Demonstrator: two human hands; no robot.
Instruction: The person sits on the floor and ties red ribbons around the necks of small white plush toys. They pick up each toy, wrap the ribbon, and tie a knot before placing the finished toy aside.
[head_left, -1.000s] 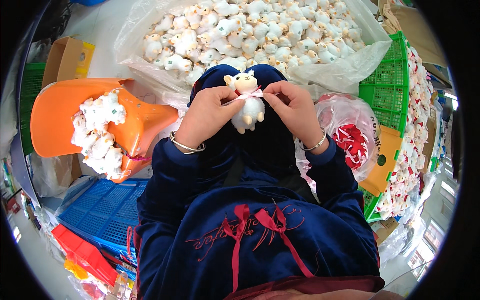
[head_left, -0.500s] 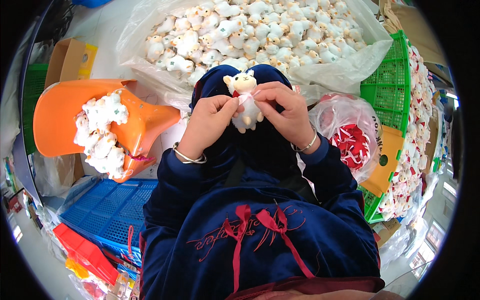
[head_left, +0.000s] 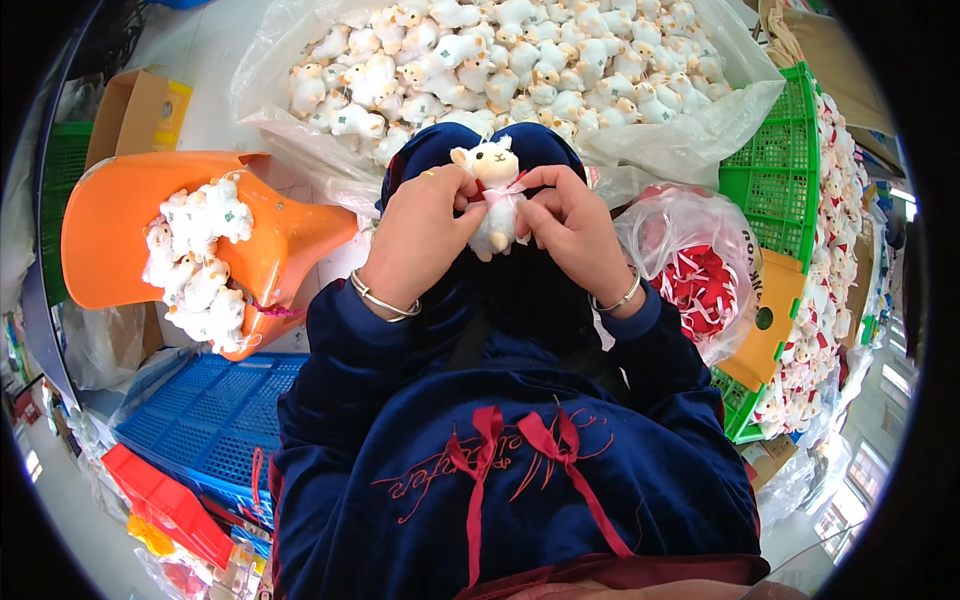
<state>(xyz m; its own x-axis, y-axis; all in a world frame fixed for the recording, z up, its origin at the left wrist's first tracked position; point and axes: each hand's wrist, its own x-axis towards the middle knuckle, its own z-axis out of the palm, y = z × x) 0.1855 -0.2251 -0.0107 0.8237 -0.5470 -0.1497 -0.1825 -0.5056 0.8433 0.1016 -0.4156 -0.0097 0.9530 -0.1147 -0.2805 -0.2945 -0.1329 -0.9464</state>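
Note:
A small white plush sheep [head_left: 495, 161] sits upright over my lap, its face turned up. Round its neck is a red cloth piece with a pale pink ribbon [head_left: 501, 197] in front. My left hand [head_left: 424, 226] pinches the red cloth at the toy's left side, thumb close to the ribbon. On the other side, my right hand [head_left: 568, 216] has its fingers closed at the neck cloth and ribbon end; exactly which of these it grips is partly hidden.
Beyond my knees, a clear plastic sheet [head_left: 270, 100] bears a heap of plush sheep. Several more lie on an orange chair [head_left: 110, 230] at left, above a blue crate [head_left: 215, 410]. At right are a bag of red cloth pieces [head_left: 703, 290] and a green crate [head_left: 775, 150].
My fingers have moved from the ribbon's middle out to the sides of the toy's neck, and the red cloth shows more. My left hand has come up higher beside the toy.

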